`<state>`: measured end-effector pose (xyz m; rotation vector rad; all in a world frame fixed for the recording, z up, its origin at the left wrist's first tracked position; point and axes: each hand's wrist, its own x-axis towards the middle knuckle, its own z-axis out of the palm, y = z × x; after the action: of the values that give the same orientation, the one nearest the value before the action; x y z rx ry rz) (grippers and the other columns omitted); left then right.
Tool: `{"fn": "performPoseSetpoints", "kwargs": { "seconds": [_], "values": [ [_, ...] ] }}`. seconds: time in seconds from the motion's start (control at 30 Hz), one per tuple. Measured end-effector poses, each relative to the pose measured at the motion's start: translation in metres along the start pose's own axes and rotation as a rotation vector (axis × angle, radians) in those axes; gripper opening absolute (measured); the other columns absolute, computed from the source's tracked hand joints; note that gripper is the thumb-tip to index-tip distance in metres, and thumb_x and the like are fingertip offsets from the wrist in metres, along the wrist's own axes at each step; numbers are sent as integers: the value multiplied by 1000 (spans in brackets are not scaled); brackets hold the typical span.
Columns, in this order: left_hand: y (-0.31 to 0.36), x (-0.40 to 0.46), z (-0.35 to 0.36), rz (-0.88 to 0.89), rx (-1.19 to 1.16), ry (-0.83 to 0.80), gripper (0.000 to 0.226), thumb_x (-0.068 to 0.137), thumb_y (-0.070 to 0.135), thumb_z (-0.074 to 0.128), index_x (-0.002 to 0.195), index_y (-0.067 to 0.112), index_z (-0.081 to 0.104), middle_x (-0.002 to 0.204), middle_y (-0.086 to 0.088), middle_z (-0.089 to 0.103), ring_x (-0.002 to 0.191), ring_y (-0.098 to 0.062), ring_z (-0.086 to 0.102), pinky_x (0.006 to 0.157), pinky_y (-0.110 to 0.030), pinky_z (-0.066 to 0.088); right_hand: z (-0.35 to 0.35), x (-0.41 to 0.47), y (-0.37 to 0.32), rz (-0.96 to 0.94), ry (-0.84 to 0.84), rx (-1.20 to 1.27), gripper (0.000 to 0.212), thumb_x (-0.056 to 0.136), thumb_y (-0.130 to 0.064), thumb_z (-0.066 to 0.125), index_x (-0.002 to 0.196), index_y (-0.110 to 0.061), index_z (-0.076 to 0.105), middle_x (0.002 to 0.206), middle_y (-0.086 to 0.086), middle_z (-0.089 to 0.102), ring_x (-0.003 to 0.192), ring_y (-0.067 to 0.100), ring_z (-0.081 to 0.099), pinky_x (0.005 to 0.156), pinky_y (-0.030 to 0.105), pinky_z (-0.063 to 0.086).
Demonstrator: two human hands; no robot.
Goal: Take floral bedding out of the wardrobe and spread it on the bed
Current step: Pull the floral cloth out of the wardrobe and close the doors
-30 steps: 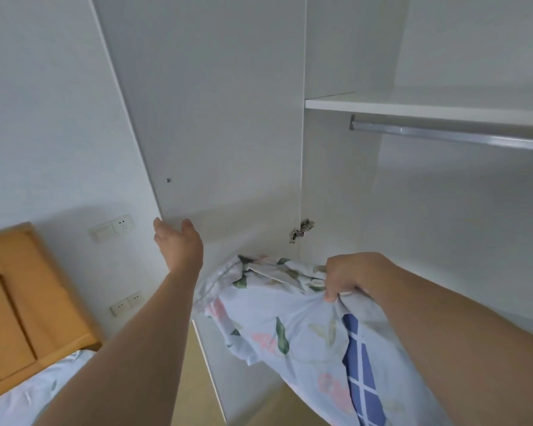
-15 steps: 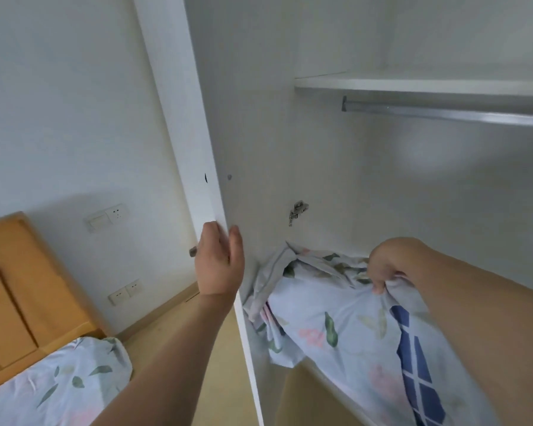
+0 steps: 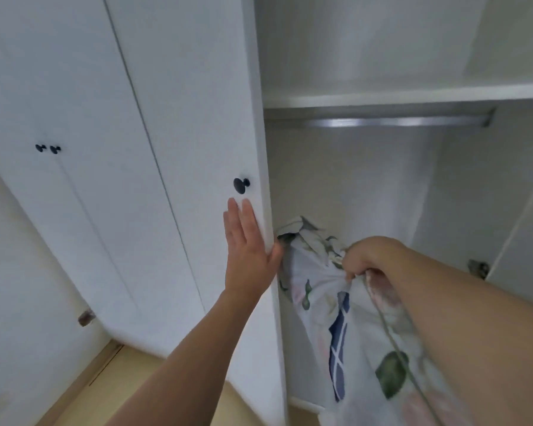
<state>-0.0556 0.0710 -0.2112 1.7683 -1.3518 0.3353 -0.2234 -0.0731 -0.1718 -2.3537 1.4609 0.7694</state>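
Floral bedding (image 3: 330, 290), part-way out of wardrobe, bunched in right hand (image 3: 363, 259).

Bedding: white w/ green leaves, pink blooms, one navy plaid patch; top end inside open compartment, rest hanging down toward cam. R fingers curled tight round a gathered fold. Left hand (image 3: 248, 253): flat on wardrobe door (image 3: 197, 149), fingers straight & close together, holding nothing, just below black knob (image 3: 241, 185). Above: shelf (image 3: 406, 95), metal rail (image 3: 391, 122). Wood floor (image 3: 111, 379) lower left.
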Motion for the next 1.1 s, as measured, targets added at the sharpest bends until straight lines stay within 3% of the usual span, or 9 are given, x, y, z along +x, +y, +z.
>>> {"fn": "performPoseSetpoints", "kwargs": {
  "seconds": [0.13, 0.33, 0.4, 0.5, 0.63, 0.87, 1.1],
  "values": [
    [9, 29, 35, -77, 36, -82, 98, 91, 46, 53, 150, 22, -21, 158, -17, -24, 145, -43, -20, 107, -69, 20, -1, -3, 26, 46, 62, 101, 25, 89, -30, 57, 75, -9, 59, 75, 5, 58, 64, 21, 52, 74, 31, 45],
    [17, 59, 69, -178, 81, -171, 97, 93, 55, 44, 140, 34, -38, 153, -7, -40, 141, -40, -32, 95, -78, 30, -14, -19, 41, 32, 132, 93, 17, 93, -25, 55, 95, -10, 60, 89, 6, 60, 84, 23, 52, 76, 28, 41],
    [18, 67, 76, -197, 86, -196, 97, 93, 55, 44, 137, 36, -41, 150, -5, -44, 139, -40, -35, 97, -79, 27, -17, -18, 44, 54, 136, 96, 33, 92, -25, 56, 118, -5, 60, 115, 11, 63, 87, 23, 52, 78, 27, 41],
    [18, 79, 86, -217, 97, -218, 98, 94, 54, 43, 133, 38, -45, 144, -3, -52, 136, -41, -39, 99, -79, 22, -19, -14, 48, 92, 135, 103, 39, 92, -23, 57, 124, -2, 57, 124, 13, 61, 91, 23, 55, 82, 29, 45],
    [19, 97, 102, -244, 100, -225, 102, 94, 49, 46, 131, 37, -48, 141, -4, -55, 135, -44, -38, 99, -81, 20, -19, 2, 53, 103, 109, 107, 40, 92, -23, 56, 125, -1, 57, 126, 14, 61, 103, 27, 61, 89, 30, 48],
    [17, 109, 128, -273, 96, -184, 105, 93, 44, 49, 135, 32, -46, 149, -14, -41, 136, -49, -33, 96, -84, 15, -6, 36, 54, 143, 38, 181, 37, 88, -23, 59, 118, -3, 59, 112, 13, 62, 85, 24, 57, 76, 28, 44],
    [11, 108, 129, -236, 104, -230, 102, 94, 48, 46, 133, 31, -48, 149, -18, -40, 135, -52, -32, 95, -85, 13, 11, 32, 40, 217, 16, 273, 29, 84, -19, 58, 109, -6, 60, 98, 9, 58, 84, 23, 55, 80, 31, 47]
  ]
}}
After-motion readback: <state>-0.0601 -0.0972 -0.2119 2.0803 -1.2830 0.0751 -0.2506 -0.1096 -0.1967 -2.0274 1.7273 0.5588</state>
